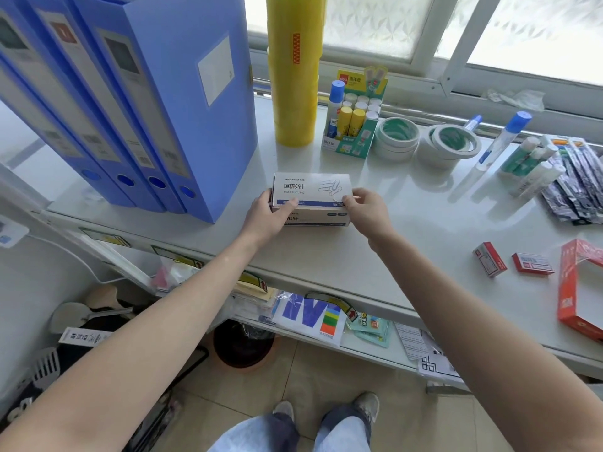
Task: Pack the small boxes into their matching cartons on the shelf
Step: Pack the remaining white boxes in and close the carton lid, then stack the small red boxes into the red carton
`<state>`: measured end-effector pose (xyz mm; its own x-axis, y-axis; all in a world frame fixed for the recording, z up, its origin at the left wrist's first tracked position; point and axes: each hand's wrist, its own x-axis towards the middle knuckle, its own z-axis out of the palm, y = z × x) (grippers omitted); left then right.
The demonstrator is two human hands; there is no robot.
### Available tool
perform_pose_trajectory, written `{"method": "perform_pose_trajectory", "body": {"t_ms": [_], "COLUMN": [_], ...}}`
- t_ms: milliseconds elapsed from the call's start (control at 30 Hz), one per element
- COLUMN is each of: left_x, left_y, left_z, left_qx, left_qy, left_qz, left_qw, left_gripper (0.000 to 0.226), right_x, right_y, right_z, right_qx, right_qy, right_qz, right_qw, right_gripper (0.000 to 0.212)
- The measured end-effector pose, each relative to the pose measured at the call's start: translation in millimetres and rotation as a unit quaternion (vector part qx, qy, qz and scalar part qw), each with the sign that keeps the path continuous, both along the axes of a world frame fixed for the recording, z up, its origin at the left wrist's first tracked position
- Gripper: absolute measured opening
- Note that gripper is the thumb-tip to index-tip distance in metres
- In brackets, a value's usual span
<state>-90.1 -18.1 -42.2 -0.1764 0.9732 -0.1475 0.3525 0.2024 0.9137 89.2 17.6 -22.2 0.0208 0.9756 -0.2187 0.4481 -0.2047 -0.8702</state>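
A white paper-clip carton (311, 190) with a blue stripe lies on the white shelf top (408, 243), its lid down. My left hand (267, 215) grips the carton's left end, thumb on the lid. My right hand (367, 208) pinches the lid's right front corner. Two small red boxes (489, 258) (532, 263) lie apart at the right, next to an open red carton (579, 288) at the frame's right edge.
Blue file boxes (156, 102) stand at the left, a yellow tape stack (295, 70) behind the carton. A glue-stick display box (355, 122), white tape rolls (396, 138), glue bottles (504, 138) and packed pens (574, 187) fill the back right. A lower shelf holds papers.
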Motion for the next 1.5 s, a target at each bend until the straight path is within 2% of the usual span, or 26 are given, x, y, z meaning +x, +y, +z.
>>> {"method": "perform_pose_trajectory", "body": {"t_ms": [200, 367, 467, 567, 700, 867, 1133, 1233, 1500], "left_x": [-28, -40, -39, -36, -28, -2, 96, 131, 218], "left_y": [11, 14, 12, 12, 16, 19, 16, 15, 0], "left_z": [11, 12, 12, 14, 23, 35, 56, 54, 35], "left_qx": [0.003, -0.003, -0.004, 0.007, 0.048, 0.114, 0.156, 0.138, 0.018], "left_qy": [0.028, 0.028, 0.019, 0.058, 0.144, 0.202, 0.152, 0.145, 0.148], "left_qz": [0.005, 0.013, 0.027, 0.034, 0.029, -0.025, -0.135, -0.191, -0.292], "left_qw": [1.0, 1.0, 0.999, 0.998, 0.988, 0.972, 0.967, 0.961, 0.945], "left_gripper": [0.037, 0.035, 0.048, 0.06, 0.062, 0.054, 0.057, 0.056, 0.062], "right_x": [-23, -38, -42, -43, -34, -4, 79, 115, 218], "right_y": [2, 8, 9, 9, 6, -2, -25, -33, -50], "right_z": [2, -8, -6, -1, 3, 20, 38, 41, 38], "right_qx": [-0.022, -0.038, -0.038, -0.044, -0.041, -0.013, 0.011, 0.017, 0.023], "right_qy": [0.043, 0.045, 0.045, 0.03, -0.001, -0.021, -0.062, -0.072, -0.115], "right_qz": [-0.005, -0.007, -0.006, 0.004, 0.018, -0.004, -0.071, -0.095, -0.11], "right_qw": [0.999, 0.998, 0.998, 0.999, 0.999, 1.0, 0.995, 0.993, 0.987], "right_gripper": [0.023, 0.04, 0.04, 0.04, 0.048, 0.045, 0.046, 0.046, 0.04]}}
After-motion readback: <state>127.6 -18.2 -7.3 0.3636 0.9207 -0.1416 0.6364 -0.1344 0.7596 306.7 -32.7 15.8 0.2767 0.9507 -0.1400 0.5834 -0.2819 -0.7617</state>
